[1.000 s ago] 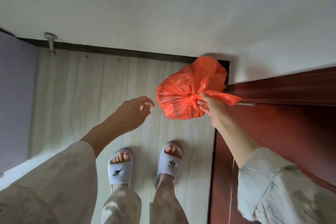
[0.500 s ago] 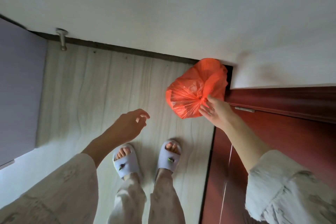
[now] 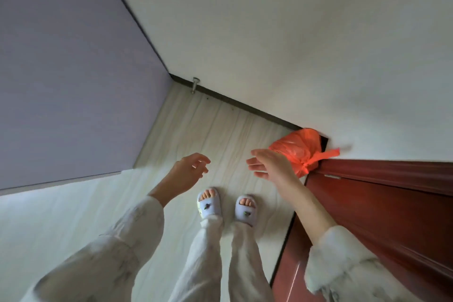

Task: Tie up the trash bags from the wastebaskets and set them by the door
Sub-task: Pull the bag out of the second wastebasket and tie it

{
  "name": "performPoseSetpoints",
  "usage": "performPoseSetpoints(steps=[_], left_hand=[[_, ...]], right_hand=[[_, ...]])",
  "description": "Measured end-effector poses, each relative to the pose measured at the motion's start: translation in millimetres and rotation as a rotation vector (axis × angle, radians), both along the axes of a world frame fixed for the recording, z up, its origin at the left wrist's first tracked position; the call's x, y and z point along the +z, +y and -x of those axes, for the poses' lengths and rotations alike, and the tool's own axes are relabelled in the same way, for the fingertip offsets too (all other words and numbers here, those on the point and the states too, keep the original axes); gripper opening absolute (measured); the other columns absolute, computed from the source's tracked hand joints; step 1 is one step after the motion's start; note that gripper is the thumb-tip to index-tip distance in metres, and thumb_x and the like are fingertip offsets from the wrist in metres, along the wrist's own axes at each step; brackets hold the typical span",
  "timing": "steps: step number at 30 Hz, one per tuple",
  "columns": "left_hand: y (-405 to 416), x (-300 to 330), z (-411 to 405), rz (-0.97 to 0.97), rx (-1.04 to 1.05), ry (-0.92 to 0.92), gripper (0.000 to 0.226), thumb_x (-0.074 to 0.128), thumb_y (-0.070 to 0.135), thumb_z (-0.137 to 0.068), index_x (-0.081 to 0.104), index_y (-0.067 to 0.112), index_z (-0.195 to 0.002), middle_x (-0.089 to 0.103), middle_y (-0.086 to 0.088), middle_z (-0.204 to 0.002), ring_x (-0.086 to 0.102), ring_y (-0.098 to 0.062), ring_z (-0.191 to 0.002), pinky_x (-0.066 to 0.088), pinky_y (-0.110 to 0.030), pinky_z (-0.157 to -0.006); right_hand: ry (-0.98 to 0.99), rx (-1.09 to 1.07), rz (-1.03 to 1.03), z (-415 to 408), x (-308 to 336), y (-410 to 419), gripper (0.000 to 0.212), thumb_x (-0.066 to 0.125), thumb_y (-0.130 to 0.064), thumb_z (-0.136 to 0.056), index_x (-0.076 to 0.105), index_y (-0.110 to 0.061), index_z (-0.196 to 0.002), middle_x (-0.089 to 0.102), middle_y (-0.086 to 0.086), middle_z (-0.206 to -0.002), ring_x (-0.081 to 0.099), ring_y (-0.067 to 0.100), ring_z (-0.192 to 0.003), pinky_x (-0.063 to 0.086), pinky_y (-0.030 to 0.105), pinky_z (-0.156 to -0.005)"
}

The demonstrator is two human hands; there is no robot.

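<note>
A knotted orange trash bag (image 3: 297, 148) sits on the pale floor in the corner where the white wall meets the dark red door (image 3: 382, 206); its tied ends stick out to the right. My right hand (image 3: 269, 164) hovers just left of the bag with fingers spread, holding nothing and covering the bag's lower left edge. My left hand (image 3: 187, 170) hangs further left over the floor, fingers loosely curled and empty.
A metal door stopper (image 3: 195, 84) stands at the dark baseboard. A lilac panel (image 3: 68, 76) fills the left. My feet in pale slippers (image 3: 226, 206) stand on the light wood-grain floor (image 3: 210, 127), just left of the door.
My right hand has let go of the orange bag, which now rests in the corner by the door. The view has swung upward and left; both hands are drawn back.
</note>
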State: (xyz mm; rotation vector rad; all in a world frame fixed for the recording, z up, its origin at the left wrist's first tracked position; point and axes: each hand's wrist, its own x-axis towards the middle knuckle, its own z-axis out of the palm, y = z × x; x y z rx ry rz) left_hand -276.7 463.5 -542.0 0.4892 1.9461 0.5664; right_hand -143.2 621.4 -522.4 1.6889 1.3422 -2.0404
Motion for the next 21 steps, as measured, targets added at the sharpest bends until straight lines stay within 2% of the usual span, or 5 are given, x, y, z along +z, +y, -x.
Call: performPoseSetpoints(steps=[4, 8, 11, 16, 21], left_hand=[[-69, 63, 2, -0.061, 0.232, 0.042, 0.016, 0.041, 0.010, -0.093, 0.056, 0.019, -0.094, 0.062, -0.002, -0.084, 0.058, -0.015, -0.070, 0.042, -0.012, -0.057], [-142, 118, -16, -0.148, 0.490, 0.111, 0.021, 0.038, 0.003, -0.092, 0.055, 0.015, -0.095, 0.061, -0.005, -0.083, 0.057, -0.004, -0.061, 0.041, -0.009, -0.053], [-199, 150, -37, -0.207, 0.677, 0.152, 0.022, 0.038, 0.004, -0.092, 0.055, 0.017, -0.091, 0.061, 0.001, -0.078, 0.057, -0.009, -0.064, 0.041, -0.008, -0.053], [-300, 186, -55, -0.261, 0.930, 0.217, 0.025, 0.040, 0.011, -0.094, 0.056, 0.028, -0.084, 0.062, 0.006, -0.076, 0.057, 0.007, -0.053, 0.043, -0.015, -0.056], [-425, 217, -52, -0.304, 1.194, 0.332, 0.021, 0.041, 0.013, -0.095, 0.056, 0.026, -0.087, 0.062, 0.004, -0.078, 0.059, -0.001, -0.062, 0.044, -0.014, -0.058]], right_hand=[[0.107, 0.227, -0.057, 24, 68, -54, 0.014, 0.048, -0.015, -0.093, 0.058, -0.007, -0.099, 0.065, 0.006, -0.080, 0.061, 0.016, -0.070, 0.047, 0.025, -0.066], [0.178, 0.515, -0.113, 43, 117, -110, 0.013, 0.047, -0.017, -0.094, 0.058, -0.011, -0.096, 0.063, 0.006, -0.078, 0.058, 0.013, -0.066, 0.044, 0.020, -0.060], [0.235, 0.734, -0.137, 55, 149, -157, 0.015, 0.045, -0.016, -0.095, 0.058, -0.010, -0.100, 0.062, 0.003, -0.077, 0.056, 0.011, -0.065, 0.043, 0.018, -0.059], [0.301, 1.070, -0.156, 90, 186, -253, 0.026, 0.042, -0.014, -0.097, 0.058, 0.001, -0.111, 0.060, 0.002, -0.076, 0.055, 0.012, -0.063, 0.041, 0.016, -0.056], [0.416, 1.327, -0.162, 145, 219, -389, 0.018, 0.046, -0.017, -0.095, 0.060, -0.008, -0.102, 0.063, -0.001, -0.074, 0.059, 0.003, -0.054, 0.043, 0.018, -0.060]])
